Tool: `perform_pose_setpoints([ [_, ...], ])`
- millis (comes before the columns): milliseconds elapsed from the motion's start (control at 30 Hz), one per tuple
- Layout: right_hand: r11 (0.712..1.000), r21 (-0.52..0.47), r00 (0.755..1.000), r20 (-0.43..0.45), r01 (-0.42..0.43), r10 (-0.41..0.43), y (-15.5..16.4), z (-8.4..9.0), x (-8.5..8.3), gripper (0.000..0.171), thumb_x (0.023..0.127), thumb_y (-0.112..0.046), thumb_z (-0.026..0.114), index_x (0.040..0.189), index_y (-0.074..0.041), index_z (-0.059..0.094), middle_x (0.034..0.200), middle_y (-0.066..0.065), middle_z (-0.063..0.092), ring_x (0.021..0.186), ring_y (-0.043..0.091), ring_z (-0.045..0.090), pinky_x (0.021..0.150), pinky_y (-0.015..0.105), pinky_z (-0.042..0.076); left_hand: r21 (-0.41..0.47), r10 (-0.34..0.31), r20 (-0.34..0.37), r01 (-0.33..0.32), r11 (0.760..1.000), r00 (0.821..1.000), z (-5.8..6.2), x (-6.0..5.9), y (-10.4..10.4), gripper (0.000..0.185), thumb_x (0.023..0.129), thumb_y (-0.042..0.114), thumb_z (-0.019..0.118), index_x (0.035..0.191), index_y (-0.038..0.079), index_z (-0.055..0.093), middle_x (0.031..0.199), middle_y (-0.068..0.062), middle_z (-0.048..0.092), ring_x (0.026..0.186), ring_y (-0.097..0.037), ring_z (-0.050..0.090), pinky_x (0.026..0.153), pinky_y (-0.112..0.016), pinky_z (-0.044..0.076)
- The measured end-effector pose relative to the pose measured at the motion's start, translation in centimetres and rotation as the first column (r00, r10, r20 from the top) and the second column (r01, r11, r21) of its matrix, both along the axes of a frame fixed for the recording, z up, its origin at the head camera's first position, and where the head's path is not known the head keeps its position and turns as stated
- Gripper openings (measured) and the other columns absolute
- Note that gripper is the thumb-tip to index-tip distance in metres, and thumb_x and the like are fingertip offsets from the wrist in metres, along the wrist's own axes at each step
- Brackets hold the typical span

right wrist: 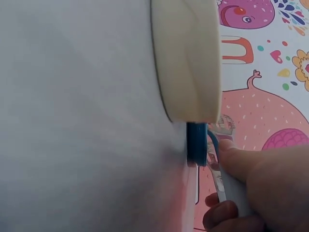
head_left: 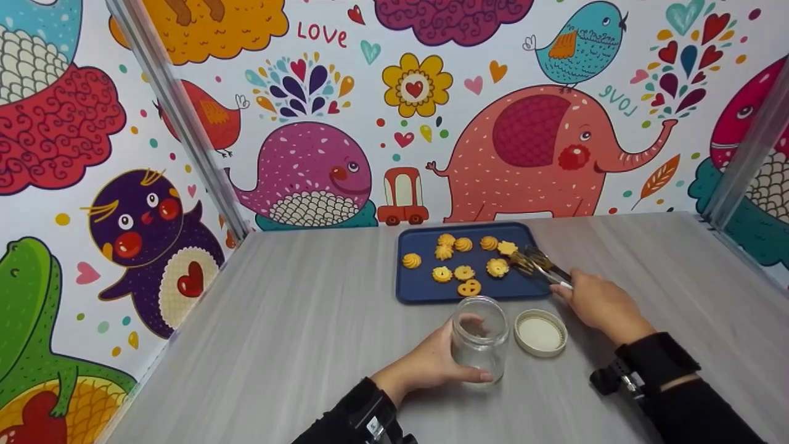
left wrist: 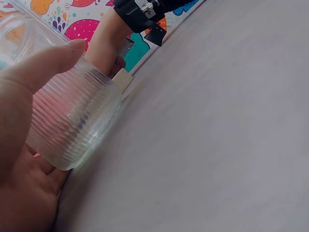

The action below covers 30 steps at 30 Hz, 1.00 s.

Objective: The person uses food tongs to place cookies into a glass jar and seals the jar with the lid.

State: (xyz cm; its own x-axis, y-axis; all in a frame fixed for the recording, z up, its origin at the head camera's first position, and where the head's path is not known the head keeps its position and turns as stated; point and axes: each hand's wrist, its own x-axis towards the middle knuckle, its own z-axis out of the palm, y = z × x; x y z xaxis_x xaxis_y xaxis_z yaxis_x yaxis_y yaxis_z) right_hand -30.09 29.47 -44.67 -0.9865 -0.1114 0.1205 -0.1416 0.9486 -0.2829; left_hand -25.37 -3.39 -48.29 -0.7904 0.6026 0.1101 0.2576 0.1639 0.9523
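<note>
The fingers of the left hand are curling round the lower half of a clear glass jar, with the thumb lying along its near side and the other fingers showing through the glass behind it. In the left wrist view the thumb is pressing on the jar's ribbed wall, and the palm is cupping it from below. The jar is standing upright and uncovered on the grey tabletop, just in front of the tray.

The fingers of the right hand are gripping the handle end of metal tongs. In the right wrist view the thumb and a curled finger are closing round the pale handle. The tongs are reaching left over the right part of a dark blue tray, their tips lying just beside a cookie; whether they are touching it cannot be told.

Several yellow cookies are lying spread across the tray, one near its front edge. A round cream lid is lying flat on the tabletop, just right of the jar and between the two hands. Both wrists are wearing black sleeves with camera mounts. Behind the tray, a wall is showing bright cartoon animals.
</note>
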Motion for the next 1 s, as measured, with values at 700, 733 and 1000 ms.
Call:
perform_pose_setpoints([
  [700,0.999,-0.050,1.000,-0.016,0.004,-0.005,0.1,3.1,0.4,0.049,0.109,-0.045,0.059,0.105,0.004,0.058,0.073,0.011,0.053,0.068,0.031,0.055,0.061,0.044,0.044,-0.021,0.008,-0.002,-0.008,1.000,1.000,0.0,0.0,-0.1,0.073,0.078,0.014,0.096,0.137,0.026,0.055,0.134,0.013,0.062,0.128,-0.005,0.057,0.116,-0.030,0.036],
  [733,0.999,-0.051,1.000,-0.030,-0.006,0.005,0.0,3.3,0.6,0.049,0.109,-0.045,0.059,0.104,0.003,0.058,0.072,0.011,0.053,0.068,0.030,0.055,0.060,0.044,0.044,-0.022,0.008,0.000,-0.008,1.000,1.000,0.0,0.0,-0.1,0.073,0.078,0.015,0.096,0.138,0.026,0.054,0.134,0.013,0.061,0.128,-0.006,0.057,0.116,-0.030,0.036],
  [1000,0.997,-0.076,0.998,-0.055,-0.025,0.020,-1.3,5.9,1.8,0.042,0.108,-0.044,0.061,0.102,-0.002,0.058,0.072,0.007,0.052,0.067,0.026,0.055,0.058,0.039,0.042,-0.018,0.006,0.003,-0.006,1.000,1.000,0.0,0.0,-0.1,0.075,0.078,0.016,0.096,0.140,0.023,0.054,0.137,0.011,0.060,0.128,-0.007,0.056,0.116,-0.030,0.037],
])
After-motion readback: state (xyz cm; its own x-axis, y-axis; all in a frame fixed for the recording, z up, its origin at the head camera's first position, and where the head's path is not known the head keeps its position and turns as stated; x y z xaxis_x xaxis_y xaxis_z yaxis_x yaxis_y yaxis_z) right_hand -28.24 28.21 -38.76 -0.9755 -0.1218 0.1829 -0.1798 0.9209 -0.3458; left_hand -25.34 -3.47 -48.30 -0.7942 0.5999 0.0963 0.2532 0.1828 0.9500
